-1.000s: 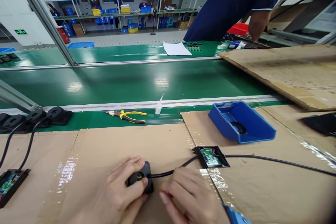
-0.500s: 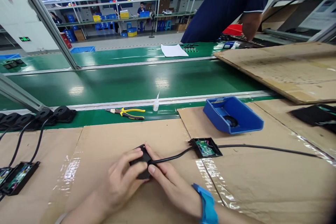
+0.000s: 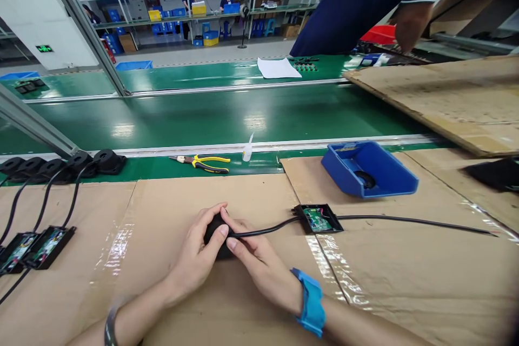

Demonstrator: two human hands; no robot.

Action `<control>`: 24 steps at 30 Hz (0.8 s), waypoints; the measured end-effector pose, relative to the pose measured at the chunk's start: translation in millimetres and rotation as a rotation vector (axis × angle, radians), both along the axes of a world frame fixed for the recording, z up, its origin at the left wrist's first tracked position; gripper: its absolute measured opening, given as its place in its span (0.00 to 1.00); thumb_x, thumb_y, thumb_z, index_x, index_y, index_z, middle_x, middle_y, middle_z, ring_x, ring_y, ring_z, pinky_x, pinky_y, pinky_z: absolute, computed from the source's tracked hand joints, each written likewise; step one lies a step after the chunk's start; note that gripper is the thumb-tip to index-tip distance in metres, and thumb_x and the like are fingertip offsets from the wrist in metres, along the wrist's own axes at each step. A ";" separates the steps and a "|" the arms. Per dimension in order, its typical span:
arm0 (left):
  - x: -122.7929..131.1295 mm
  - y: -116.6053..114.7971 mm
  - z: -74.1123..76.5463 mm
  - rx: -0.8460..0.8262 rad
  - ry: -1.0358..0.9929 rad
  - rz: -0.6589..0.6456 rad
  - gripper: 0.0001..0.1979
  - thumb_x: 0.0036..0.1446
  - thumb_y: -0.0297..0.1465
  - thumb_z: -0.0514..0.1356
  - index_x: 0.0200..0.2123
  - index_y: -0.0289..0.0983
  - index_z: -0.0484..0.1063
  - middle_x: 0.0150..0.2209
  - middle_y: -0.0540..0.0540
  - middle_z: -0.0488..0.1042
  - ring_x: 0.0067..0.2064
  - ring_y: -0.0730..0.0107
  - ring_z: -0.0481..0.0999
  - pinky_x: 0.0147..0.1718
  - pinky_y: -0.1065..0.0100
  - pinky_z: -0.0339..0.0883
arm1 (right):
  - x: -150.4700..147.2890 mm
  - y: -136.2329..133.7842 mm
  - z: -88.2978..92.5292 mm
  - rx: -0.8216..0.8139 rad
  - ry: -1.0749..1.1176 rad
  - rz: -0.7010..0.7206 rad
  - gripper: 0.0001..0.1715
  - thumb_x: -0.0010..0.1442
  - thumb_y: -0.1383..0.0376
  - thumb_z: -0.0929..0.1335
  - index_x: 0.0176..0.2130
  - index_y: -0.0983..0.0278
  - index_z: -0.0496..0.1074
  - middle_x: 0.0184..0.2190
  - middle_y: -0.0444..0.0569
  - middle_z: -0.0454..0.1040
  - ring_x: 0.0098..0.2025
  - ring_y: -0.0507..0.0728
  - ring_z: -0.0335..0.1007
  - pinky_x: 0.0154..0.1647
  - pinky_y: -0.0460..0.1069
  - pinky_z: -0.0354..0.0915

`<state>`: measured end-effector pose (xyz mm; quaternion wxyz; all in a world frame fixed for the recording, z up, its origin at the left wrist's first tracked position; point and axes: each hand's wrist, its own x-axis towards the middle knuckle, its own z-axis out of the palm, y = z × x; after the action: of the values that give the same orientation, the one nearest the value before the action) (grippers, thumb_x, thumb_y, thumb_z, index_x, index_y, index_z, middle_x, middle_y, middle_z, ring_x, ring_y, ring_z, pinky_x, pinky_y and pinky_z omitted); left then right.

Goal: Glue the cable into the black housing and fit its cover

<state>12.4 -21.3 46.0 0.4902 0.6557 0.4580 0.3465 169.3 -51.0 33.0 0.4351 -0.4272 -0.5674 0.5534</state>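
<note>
Between my hands sits a black housing (image 3: 222,249) on the cardboard, largely covered by my fingers. My left hand (image 3: 203,243) wraps its left side, thumb on top. My right hand (image 3: 257,251) grips the right side, where a black cable (image 3: 267,231) comes out. That cable runs to an uncovered black box with a green circuit board (image 3: 318,219), and a second cable (image 3: 405,220) leads from the box to the right. At the left lie similar board boxes (image 3: 51,246), wired to a row of round black housings (image 3: 107,162).
Yellow-black pliers (image 3: 203,163) and a small white bottle (image 3: 247,150) lie beyond the cardboard (image 3: 170,200). A blue bin (image 3: 368,170) holds a black ring. Past it is a green belt (image 3: 194,119). A co-worker's arm (image 3: 413,21) reaches in above a large cardboard sheet (image 3: 446,92).
My left hand has shifted from holding the housing from above with spread fingers to cupping its left side. My right hand stays by the cable exit. The view has shifted slightly.
</note>
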 end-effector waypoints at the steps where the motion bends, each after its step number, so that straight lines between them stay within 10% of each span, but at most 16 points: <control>1: 0.0 0.6 -1.0 0.022 -0.005 -0.004 0.20 0.65 0.38 0.53 0.57 0.39 0.65 0.59 0.43 0.66 0.61 0.60 0.63 0.62 0.57 0.56 | -0.6 0.5 0.9 0.008 0.001 -0.008 0.29 0.68 0.53 0.61 0.65 0.58 0.58 0.57 0.52 0.65 0.58 0.60 0.61 0.63 0.56 0.56; 15: -5.3 16.5 -3.2 -0.095 -0.075 -0.052 0.24 0.65 0.43 0.53 0.59 0.38 0.66 0.58 0.43 0.68 0.63 0.58 0.63 0.64 0.55 0.52 | 2.1 9.4 2.8 -0.092 0.087 0.006 0.30 0.63 0.45 0.65 0.53 0.62 0.74 0.60 0.54 0.65 0.64 0.65 0.55 0.68 0.61 0.47; 24: -16.7 11.4 -3.8 -0.374 -0.400 -0.060 0.24 0.59 0.44 0.59 0.56 0.39 0.70 0.59 0.43 0.67 0.62 0.52 0.64 0.63 0.49 0.54 | 4.3 10.3 -1.1 -0.290 0.341 0.007 0.28 0.58 0.46 0.70 0.50 0.61 0.76 0.63 0.53 0.60 0.58 0.67 0.64 0.59 0.62 0.63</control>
<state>-4.3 -10.0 42.3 0.6934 0.4857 0.3886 0.3637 173.6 -40.7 31.9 0.4567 -0.3837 -0.4015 0.6949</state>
